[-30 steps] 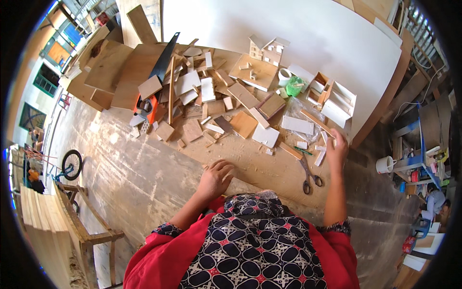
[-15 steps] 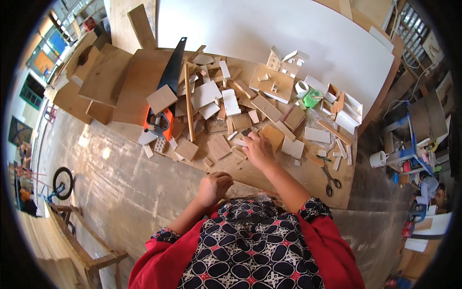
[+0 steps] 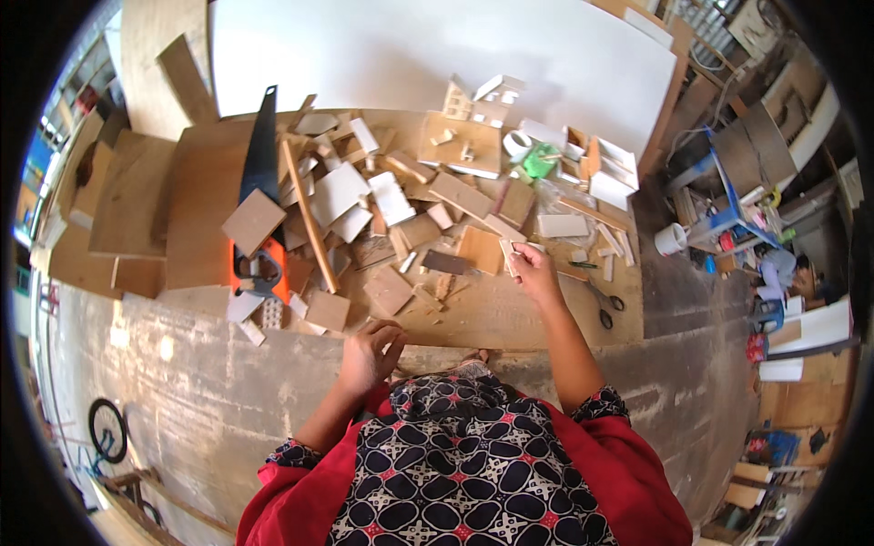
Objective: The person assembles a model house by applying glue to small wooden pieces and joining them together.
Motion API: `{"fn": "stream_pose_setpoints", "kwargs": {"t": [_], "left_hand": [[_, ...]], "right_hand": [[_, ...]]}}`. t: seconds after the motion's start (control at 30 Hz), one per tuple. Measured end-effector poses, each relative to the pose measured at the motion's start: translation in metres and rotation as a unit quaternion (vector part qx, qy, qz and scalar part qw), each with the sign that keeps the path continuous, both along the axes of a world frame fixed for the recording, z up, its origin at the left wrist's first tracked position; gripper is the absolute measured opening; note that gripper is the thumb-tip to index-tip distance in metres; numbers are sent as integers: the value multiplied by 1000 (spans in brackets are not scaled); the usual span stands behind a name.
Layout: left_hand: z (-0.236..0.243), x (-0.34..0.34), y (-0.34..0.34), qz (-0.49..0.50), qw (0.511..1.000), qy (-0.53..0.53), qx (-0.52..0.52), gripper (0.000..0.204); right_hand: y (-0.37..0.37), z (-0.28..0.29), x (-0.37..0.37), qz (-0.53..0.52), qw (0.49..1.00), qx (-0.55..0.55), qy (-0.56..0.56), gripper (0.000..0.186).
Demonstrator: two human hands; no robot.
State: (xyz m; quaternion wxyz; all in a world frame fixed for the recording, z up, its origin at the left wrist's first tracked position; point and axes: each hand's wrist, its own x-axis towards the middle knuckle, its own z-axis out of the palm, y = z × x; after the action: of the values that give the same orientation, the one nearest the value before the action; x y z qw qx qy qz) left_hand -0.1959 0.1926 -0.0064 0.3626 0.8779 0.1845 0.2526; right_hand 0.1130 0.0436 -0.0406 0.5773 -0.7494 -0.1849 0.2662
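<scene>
My right hand [image 3: 537,273] pinches a small pale wood piece [image 3: 507,253] between thumb and fingers, held over the right part of the work board [image 3: 492,335]. Close to it lies a square tan wood block [image 3: 480,249]. A dark brown block [image 3: 444,262] rests a little to the left. My left hand [image 3: 370,355] is at the board's near edge, its fingers loosely curled with nothing visible in them. Beyond it is a square light wood block [image 3: 389,289], amid many loose offcuts.
A handsaw with an orange handle [image 3: 271,271] lies left, partly under a wood square [image 3: 253,222]. Scissors [image 3: 608,308] are at the right edge. Farther back stand a small wooden house model [image 3: 473,102], a tape roll [image 3: 517,146] and a green plastic item [image 3: 541,161].
My right hand has lifted from the middle of the offcuts and moved right with the small wood piece, uncovering the dark brown block. The whole view has shifted.
</scene>
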Motion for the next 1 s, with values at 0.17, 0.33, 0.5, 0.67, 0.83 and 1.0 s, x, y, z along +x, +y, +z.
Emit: {"fn": "stream_pose_setpoints", "kwargs": {"t": [0.17, 0.33, 0.5, 0.67, 0.83, 1.0], "left_hand": [[11, 50, -7, -24, 998, -13, 61, 17], [3, 97, -7, -31, 994, 19, 108, 42], [-6, 136, -10, 17, 984, 87, 155, 45], [-8, 148, -14, 35, 982, 96, 157, 38], [-6, 152, -12, 58, 976, 92, 188, 26], [20, 175, -17, 66, 984, 64, 150, 12]], "right_hand": [[-63, -2, 66, -84, 995, -12, -44, 29], [-95, 22, 114, -127, 987, 0, 102, 15], [-104, 8, 156, -124, 992, -26, -6, 25], [-103, -1, 195, -116, 986, -70, -98, 27], [-85, 8, 208, -125, 882, -106, -442, 30], [-56, 37, 141, 65, 979, 49, -188, 26]]}}
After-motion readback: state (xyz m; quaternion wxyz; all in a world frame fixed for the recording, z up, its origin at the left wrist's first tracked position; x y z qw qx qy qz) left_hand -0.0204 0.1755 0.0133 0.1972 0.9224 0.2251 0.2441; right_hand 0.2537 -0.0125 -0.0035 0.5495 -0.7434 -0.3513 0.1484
